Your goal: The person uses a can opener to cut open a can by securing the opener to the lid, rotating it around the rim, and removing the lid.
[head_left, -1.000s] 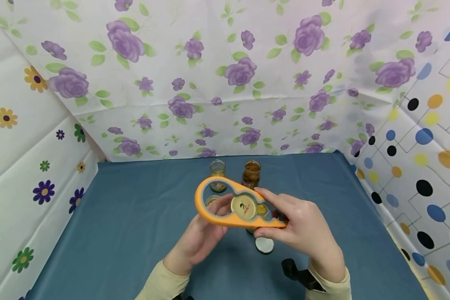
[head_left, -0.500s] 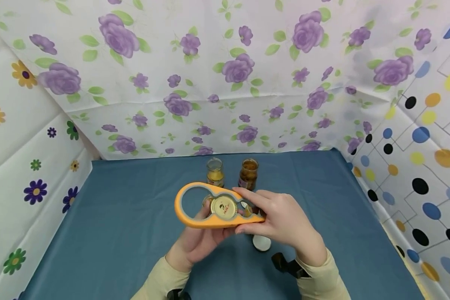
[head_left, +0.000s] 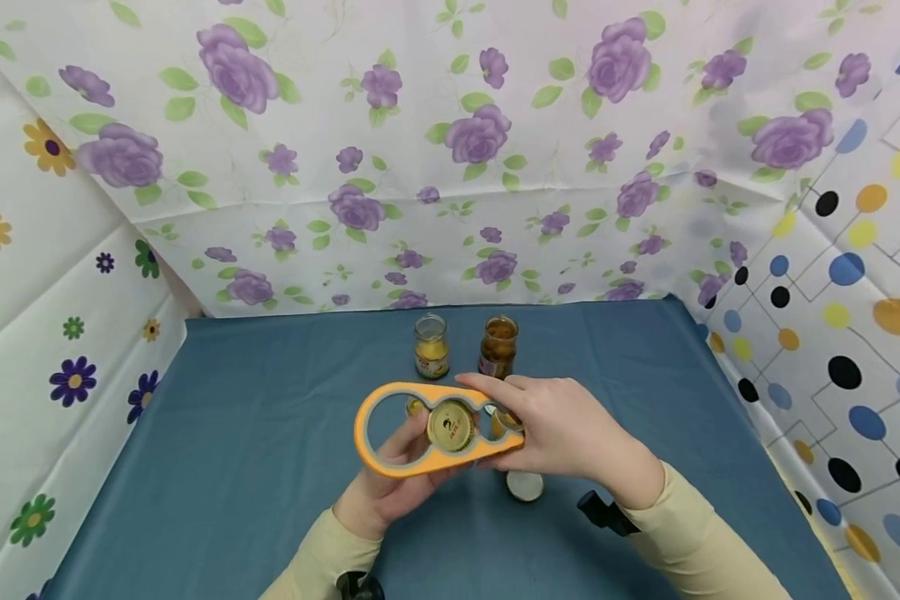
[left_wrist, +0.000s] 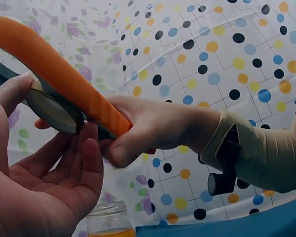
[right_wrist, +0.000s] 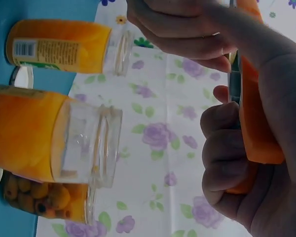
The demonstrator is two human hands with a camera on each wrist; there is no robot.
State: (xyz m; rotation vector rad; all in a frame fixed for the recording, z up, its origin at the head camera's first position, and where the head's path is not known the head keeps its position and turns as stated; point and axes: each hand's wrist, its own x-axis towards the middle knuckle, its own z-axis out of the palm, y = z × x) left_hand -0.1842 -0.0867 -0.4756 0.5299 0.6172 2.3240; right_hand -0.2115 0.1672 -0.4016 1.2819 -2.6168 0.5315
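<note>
My right hand (head_left: 573,429) grips the handle ends of an orange jar opener (head_left: 397,469) with a grey inner lining, held up above the table. A gold jar lid (head_left: 450,426) with a printed top sits in the opener's middle notch. My left hand (head_left: 397,487) pinches this lid from the side; in the left wrist view the thumb lies on the lid's edge and fingertips meet its underside. In the right wrist view my right fingers (right_wrist: 227,148) curl round the orange handles. Behind the opener, jars show only in part through its gaps in the head view.
At the back stand a lidless jar of yellow fruit (head_left: 431,350) and a lidless jar of brown round fruit (head_left: 498,346). A lidless jar of orange fruit (right_wrist: 29,133) stands closer, beside another orange jar (right_wrist: 64,47). A white-lined lid (head_left: 525,486) lies on the blue cloth (head_left: 270,400).
Both hands and the opener have shifted left and slightly down. The opener's round end has tipped lower, and my right forearm has swung outward. The lid has stayed in the notch.
</note>
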